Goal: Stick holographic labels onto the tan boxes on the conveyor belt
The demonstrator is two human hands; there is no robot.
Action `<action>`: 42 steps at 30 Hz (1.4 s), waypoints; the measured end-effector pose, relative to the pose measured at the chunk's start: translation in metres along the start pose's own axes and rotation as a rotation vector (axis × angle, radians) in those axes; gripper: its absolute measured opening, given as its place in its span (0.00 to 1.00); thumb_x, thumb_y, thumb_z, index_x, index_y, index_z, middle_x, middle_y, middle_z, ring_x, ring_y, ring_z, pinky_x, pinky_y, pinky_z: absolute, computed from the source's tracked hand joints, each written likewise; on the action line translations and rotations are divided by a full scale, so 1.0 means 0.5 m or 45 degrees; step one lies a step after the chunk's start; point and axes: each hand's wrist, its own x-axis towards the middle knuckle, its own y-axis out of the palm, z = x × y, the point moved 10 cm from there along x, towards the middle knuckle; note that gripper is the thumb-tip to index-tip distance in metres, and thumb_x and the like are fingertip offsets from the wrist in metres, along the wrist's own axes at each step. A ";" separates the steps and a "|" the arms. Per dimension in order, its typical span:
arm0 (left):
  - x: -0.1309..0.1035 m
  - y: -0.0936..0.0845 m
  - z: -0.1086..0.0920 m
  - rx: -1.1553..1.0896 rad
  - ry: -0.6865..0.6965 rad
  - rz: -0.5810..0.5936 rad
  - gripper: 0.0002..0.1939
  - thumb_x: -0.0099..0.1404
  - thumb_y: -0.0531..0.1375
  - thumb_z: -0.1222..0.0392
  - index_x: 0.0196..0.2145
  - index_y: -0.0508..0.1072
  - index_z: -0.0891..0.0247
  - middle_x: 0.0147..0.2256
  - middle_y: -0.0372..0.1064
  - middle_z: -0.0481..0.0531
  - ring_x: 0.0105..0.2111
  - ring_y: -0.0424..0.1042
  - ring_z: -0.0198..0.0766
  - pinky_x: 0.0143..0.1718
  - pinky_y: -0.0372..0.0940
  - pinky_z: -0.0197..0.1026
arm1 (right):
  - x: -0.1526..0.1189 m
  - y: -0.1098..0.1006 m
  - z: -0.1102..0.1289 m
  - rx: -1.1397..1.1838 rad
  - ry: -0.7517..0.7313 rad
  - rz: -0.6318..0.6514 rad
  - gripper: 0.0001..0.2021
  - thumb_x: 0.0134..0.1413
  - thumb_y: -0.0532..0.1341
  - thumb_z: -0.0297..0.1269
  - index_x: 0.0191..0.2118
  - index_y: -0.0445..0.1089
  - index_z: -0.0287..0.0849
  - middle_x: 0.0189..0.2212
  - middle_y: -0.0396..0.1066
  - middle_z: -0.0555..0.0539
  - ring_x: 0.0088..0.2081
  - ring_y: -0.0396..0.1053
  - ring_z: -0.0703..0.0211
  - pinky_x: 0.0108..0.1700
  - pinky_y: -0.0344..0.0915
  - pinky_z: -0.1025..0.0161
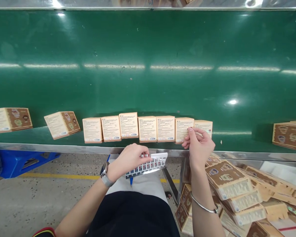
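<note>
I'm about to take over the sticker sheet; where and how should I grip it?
Probably pinch the sticker sheet lightly by its right end, coming from the right: that end juts free beyond the left hand, and the thin sheet looks curled there.

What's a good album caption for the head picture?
Left hand holds gridded sheet; right hand over row of boxes.

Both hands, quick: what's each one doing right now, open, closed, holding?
Left hand: closed, holding a gridded sheet.
Right hand: fingers curled at a box; cannot tell if it grips anything.
</note>
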 end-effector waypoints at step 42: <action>0.083 0.156 -0.153 -0.068 0.021 -0.033 0.05 0.54 0.58 0.66 0.23 0.72 0.63 0.20 0.67 0.45 0.21 0.62 0.33 0.24 0.49 0.36 | -0.115 0.020 0.115 -0.735 -1.270 1.251 0.15 0.67 0.54 0.32 0.57 0.63 0.45 0.50 0.73 0.41 0.50 0.70 0.50 0.52 0.68 0.50</action>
